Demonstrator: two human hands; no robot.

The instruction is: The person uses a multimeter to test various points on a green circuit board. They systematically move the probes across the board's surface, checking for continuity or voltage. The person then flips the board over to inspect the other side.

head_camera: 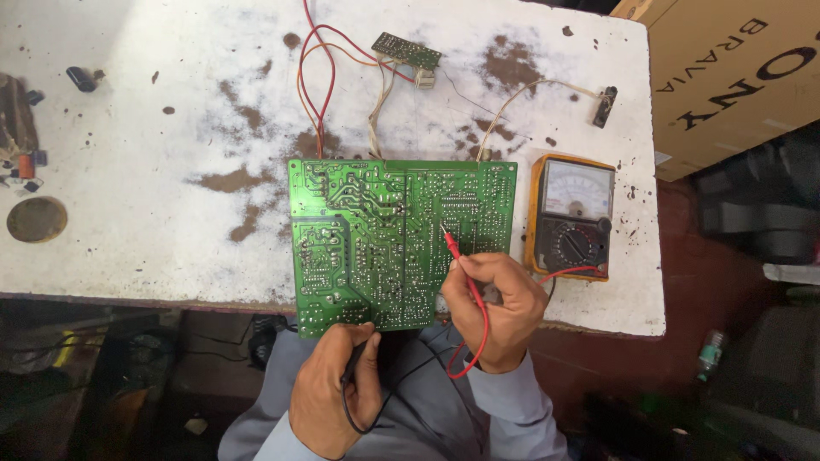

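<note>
A large green circuit board [376, 230] lies solder side up at the near edge of a worn white table [154, 171]. My right hand [495, 312] grips a red test probe [457, 260] whose tip touches the board's right half. My left hand [333, 393] holds a black test probe [354, 363] against the board's near edge. The red lead runs to an orange analogue multimeter [571, 218] lying just right of the board.
A small green board [407, 51] sits at the back, joined to the big board by red and white wires [318, 77]. A round brass lid [37, 218] and small parts lie at the left. A cardboard box [735, 77] stands at the right.
</note>
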